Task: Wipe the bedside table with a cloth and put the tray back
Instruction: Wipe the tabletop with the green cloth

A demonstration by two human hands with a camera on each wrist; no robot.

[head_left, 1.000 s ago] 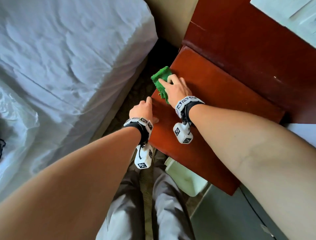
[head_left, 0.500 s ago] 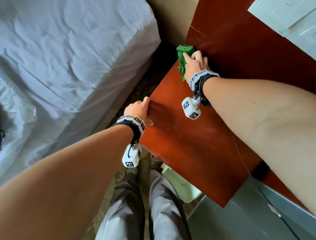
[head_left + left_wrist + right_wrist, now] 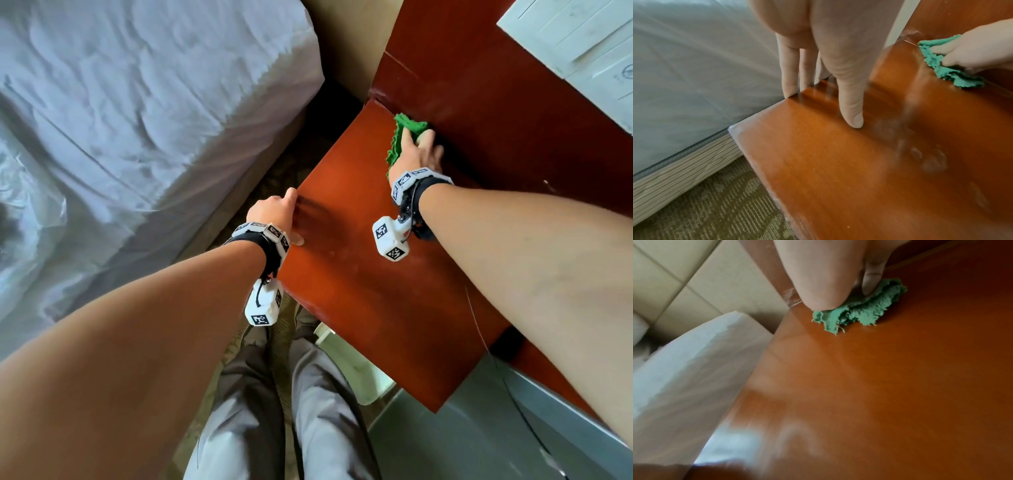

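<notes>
Where the head camera looks down, the person's right hand [image 3: 416, 152] presses a bunched green cloth [image 3: 399, 137] onto the far corner of the reddish-brown bedside table [image 3: 359, 291], right where the top meets the taller wooden panel [image 3: 496, 113] behind it. Its fingers lie close together over the cloth, with green folds showing ahead of the fingertips and along the thumb side. The left hand [image 3: 274, 214] rests at the table's left edge, thumb on the top, while the other fingers drop over the side and are hidden. A white-sheeted bed [image 3: 137, 120] stands just beside the table, and grey trousers [image 3: 267, 421] show below. No tray is recognisable in this view.

From the left wrist camera, the left hand [image 3: 818, 48] has its thumb [image 3: 851, 105] straight and flat against the tabletop [image 3: 838, 178], and the remaining fingers [image 3: 790, 68], held together, reach down past the edge toward the bed [image 3: 694, 65]. The right hand [image 3: 978, 47] with the cloth [image 3: 947, 71] sits at the far corner. Patterned carpet [image 3: 705, 207] lies below.

Through the right wrist camera, the right hand [image 3: 826, 275] bears down on the crumpled cloth [image 3: 863, 309], one fingertip [image 3: 871, 280] pushing into its folds on the glossy tabletop [image 3: 879, 386]. Whether the fingers curl around the fabric cannot be told. A padded beige headboard [image 3: 694, 280] and the bed [image 3: 684, 369] lie to the left.
</notes>
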